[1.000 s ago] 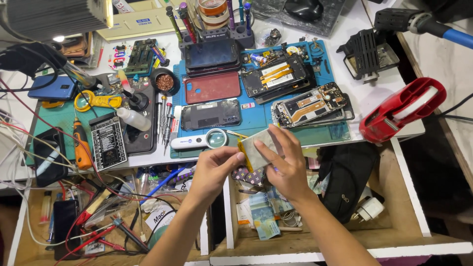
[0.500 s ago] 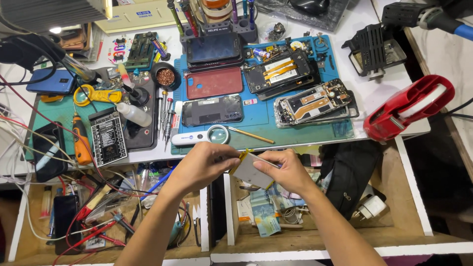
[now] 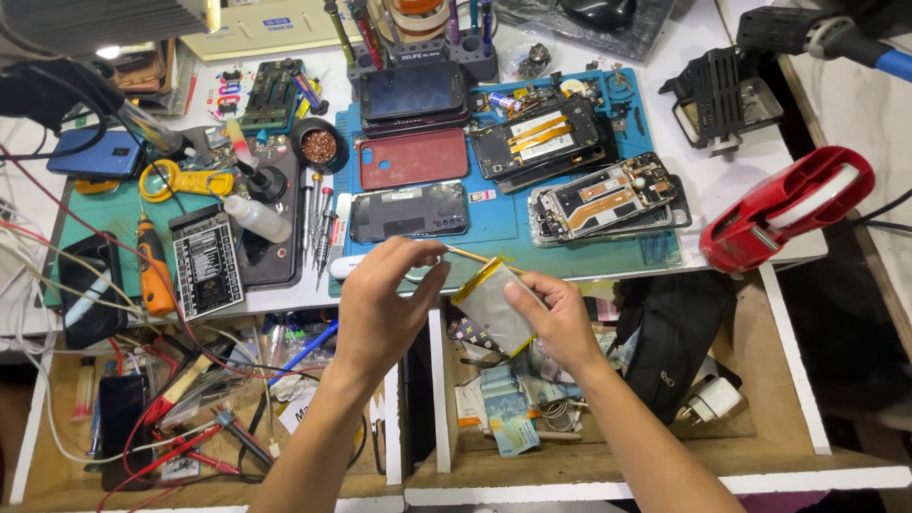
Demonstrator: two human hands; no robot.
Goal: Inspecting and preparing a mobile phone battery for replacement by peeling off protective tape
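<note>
The right hand (image 3: pixel 556 318) holds a flat silver pouch with a yellow edge, probably a phone battery (image 3: pixel 492 306), over the gap between the bench and the open drawers. The thumb lies on top of the battery and the other fingers are under it, so this hand is closed on it. The battery is tilted, with its upper end towards the blue mat (image 3: pixel 494 214). The left hand (image 3: pixel 385 309) is just beside it, with the fingers curled and the fingertips pinched together near the top corner of the battery. It is not possible to tell if this hand grips something small or only touches the corner. A thin wooden stick (image 3: pixel 470 256) lies at the front edge of the mat, just behind the fingers. On the mat there are several phones: a dark phone (image 3: pixel 410 210) nearest to the left hand, a red back cover (image 3: pixel 412 157) behind it, and two opened phones (image 3: pixel 608 195) with bare boards to the right. On the right side of the bench stands a red tape dispenser (image 3: pixel 784 209). To the left are an orange screwdriver (image 3: pixel 152 261), a black tester board (image 3: pixel 206 263) and a small white bottle (image 3: pixel 256 217). Under the hands the right drawer (image 3: pixel 760 446) holds banknotes (image 3: pixel 503 413), a white charger (image 3: pixel 708 399) and a black bag (image 3: pixel 670 337). The left drawer (image 3: pixel 57 475) is full of red cables (image 3: pixel 171 446) and tools.
</note>
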